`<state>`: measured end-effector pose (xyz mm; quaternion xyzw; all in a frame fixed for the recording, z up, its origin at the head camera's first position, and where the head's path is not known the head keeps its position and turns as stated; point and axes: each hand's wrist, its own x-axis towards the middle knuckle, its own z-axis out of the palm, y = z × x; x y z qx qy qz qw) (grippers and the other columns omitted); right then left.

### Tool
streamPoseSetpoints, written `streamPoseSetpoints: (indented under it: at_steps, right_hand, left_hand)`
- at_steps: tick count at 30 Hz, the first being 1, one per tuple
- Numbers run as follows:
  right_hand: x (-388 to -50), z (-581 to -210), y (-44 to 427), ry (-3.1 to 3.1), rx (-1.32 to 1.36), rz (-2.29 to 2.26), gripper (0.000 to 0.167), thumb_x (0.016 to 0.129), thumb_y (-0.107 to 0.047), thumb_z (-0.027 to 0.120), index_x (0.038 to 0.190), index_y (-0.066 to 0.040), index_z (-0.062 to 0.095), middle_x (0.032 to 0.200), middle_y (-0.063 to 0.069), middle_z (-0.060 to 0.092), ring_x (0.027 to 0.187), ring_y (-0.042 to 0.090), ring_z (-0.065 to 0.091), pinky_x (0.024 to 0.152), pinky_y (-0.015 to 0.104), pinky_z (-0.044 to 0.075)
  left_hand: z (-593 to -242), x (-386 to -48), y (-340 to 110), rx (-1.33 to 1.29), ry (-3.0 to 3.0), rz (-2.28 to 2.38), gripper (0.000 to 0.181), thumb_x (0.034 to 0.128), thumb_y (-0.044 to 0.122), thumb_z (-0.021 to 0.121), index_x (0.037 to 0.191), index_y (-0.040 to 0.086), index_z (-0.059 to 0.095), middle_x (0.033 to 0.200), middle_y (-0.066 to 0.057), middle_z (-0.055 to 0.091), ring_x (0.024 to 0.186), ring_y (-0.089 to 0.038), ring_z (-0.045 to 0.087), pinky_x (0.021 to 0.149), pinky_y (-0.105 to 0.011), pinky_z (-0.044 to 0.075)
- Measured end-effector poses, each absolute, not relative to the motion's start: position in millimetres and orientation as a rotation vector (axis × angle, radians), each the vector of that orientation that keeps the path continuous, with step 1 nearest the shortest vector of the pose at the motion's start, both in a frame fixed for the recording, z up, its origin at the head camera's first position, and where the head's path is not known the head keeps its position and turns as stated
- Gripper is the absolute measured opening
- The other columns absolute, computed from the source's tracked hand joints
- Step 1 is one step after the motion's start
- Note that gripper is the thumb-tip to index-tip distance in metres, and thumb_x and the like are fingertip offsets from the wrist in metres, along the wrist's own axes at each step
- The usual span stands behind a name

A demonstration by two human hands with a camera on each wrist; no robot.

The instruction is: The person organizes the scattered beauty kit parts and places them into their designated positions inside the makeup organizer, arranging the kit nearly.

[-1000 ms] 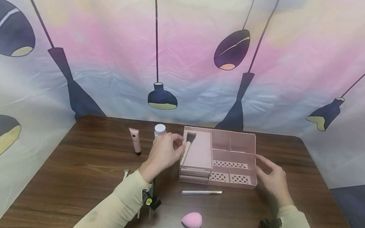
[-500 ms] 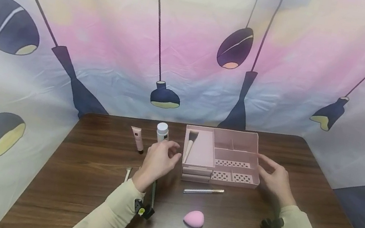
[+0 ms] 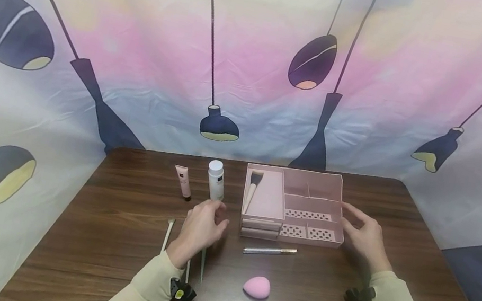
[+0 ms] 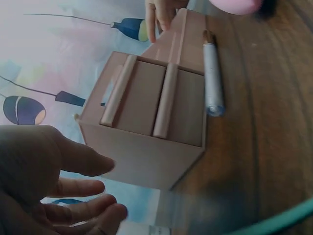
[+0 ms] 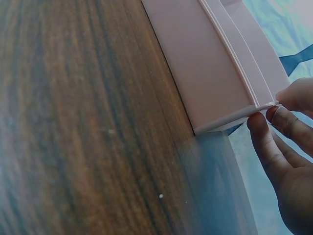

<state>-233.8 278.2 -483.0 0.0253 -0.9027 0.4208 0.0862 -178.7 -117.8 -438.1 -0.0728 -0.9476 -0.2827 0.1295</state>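
My left hand (image 3: 197, 229) is over the table with relaxed, slightly bent fingers and nothing in them, in front of a white bottle (image 3: 216, 181). In the left wrist view the same hand (image 4: 63, 186) is beside the left wall of a pink organizer (image 4: 137, 154). My right hand (image 3: 366, 240) touches the organizer's (image 3: 262, 194) right side with its fingertips; the right wrist view shows this hand (image 5: 293, 147) at the side wall's edge. A makeup brush (image 3: 252, 190) lies in the organizer's left top tray. Two drawers are at the front left.
A silver pen-like tube (image 3: 269, 251) lies before the organizer, with a pink sponge (image 3: 257, 287) nearer. A pink squeeze tube (image 3: 183, 183) is at the back left of the wooden table (image 3: 77, 229). Near my left wrist lie a thin brush (image 3: 167, 234) and a green stick (image 3: 202, 267).
My left hand has moved away from the organizer's left edge, toward the left and nearer me, uncovering more of the white bottle. My right hand has stayed at the organizer's right side.
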Motion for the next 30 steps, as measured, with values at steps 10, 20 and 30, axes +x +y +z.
streamPoseSetpoints:
  at_steps: [10,20,30]
  right_hand:
    - [-232,-482,281,-2.698,0.059,1.22,0.044,0.093,-0.023,0.065,0.136,-0.014,0.058,0.137,0.023,0.055,0.092,0.027,0.06,0.061,0.021,0.047]
    - [-235,-486,281,-2.656,0.098,1.214,0.042,0.093,-0.022,0.067,0.134,-0.015,0.061,0.133,0.022,0.058,0.094,0.029,0.067,0.063,0.019,0.049]
    - [-234,-486,278,-2.666,0.1,1.225,0.043,0.092,-0.019,0.067,0.134,-0.014,0.06,0.133,0.023,0.058,0.081,0.022,0.061,0.054,0.024,0.048]
  left_hand:
    - [-458,-172,-128,-0.191,-2.818,-0.735,0.031,0.0775,0.015,0.077,0.102,-0.001,0.068,0.091,-0.012,0.064,0.082,-0.028,0.064,0.077,-0.051,0.05]
    - [-471,-168,-136,-0.112,-2.905,-0.726,0.036,0.0774,0.016,0.077,0.108,-0.001,0.068,0.1,-0.017,0.063,0.091,-0.037,0.065,0.083,-0.054,0.051]
    - [-477,-168,-137,-0.067,-2.97,-0.668,0.043,0.0773,0.018,0.078,0.11,-0.008,0.067,0.102,-0.022,0.063,0.096,-0.039,0.062,0.088,-0.055,0.049]
